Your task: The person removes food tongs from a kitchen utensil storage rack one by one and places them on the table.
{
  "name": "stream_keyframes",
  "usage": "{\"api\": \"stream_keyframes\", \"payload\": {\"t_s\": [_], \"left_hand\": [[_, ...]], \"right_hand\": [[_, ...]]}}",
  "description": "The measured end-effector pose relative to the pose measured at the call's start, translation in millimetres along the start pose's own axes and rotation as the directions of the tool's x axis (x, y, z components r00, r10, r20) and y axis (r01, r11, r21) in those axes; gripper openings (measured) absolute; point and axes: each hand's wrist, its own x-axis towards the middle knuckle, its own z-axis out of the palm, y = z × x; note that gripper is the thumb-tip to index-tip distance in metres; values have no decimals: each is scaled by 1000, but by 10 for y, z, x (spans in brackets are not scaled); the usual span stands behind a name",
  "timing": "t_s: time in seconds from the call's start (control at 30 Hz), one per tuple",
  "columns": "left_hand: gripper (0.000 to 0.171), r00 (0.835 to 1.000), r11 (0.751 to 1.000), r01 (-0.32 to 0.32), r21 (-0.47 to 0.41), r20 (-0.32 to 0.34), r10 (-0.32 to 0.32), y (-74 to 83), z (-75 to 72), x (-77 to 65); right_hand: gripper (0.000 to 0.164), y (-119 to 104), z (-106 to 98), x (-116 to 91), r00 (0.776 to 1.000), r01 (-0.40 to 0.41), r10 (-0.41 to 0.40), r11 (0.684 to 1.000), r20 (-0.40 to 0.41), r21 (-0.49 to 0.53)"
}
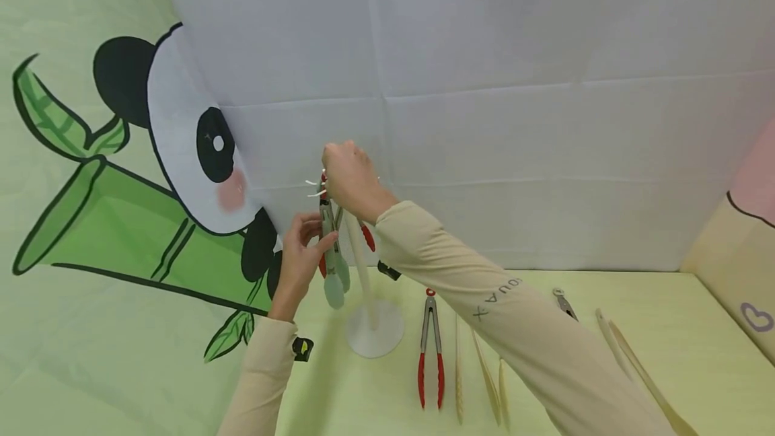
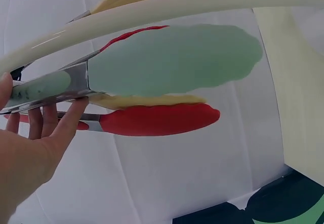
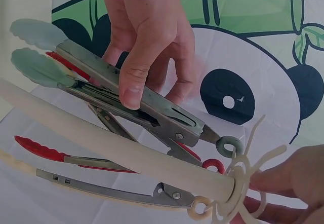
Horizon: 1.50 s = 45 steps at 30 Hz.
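Sheeting (image 1: 484, 32), pale and creased, backs the scene, a panda print (image 1: 181, 133) off to the left. Below it spreads a light yellow table (image 1: 666, 308), where I see a white stand (image 1: 375, 338) on a round base. Red- and cream-tipped tongs (image 3: 116, 188) hang about its post. Just beside them, green-tipped tongs (image 1: 329, 227) are held off the table, tips down; whether their ring sits on a hook, I cannot tell. Another red-tipped pair (image 1: 430, 307) lies spread on the table near the base. A person's left hand (image 1: 301, 258) pinches the green-tipped tongs between thumb and fingers, while the right hand (image 1: 351, 179), fingers curled, holds the stand's hooked top (image 3: 240, 183), fingertips partly hidden.
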Motion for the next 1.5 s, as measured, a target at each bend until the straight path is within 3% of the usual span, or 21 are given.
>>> {"api": "stream_keyframes", "payload": {"t_s": [0.37, 0.43, 0.67, 0.93, 1.07, 1.5], "left_hand": [[38, 999, 1000, -8, 23, 50, 7, 273, 15, -84], [38, 999, 999, -8, 33, 49, 6, 283, 18, -92], [41, 999, 998, -25, 49, 27, 24, 37, -59, -13], [38, 1000, 998, -30, 48, -7, 30, 316, -75, -75], [38, 999, 998, -34, 48, -5, 35, 339, -72, -76], [39, 999, 997, -46, 66, -6, 47, 357, -112, -61]], "right_hand": [[14, 20, 8, 3, 999, 24, -25, 1000, -27, -19], [15, 24, 15, 2, 999, 30, -31, 999, -35, -27], [17, 35, 42, 40, 998, 41, -43, 998, -39, -50], [19, 40, 23, 59, 998, 24, -33, 989, -56, -143], [21, 61, 6, 49, 998, 2, -14, 984, -63, -180], [25, 116, 4, 51, 995, 68, -76, 990, -65, -122]]}}
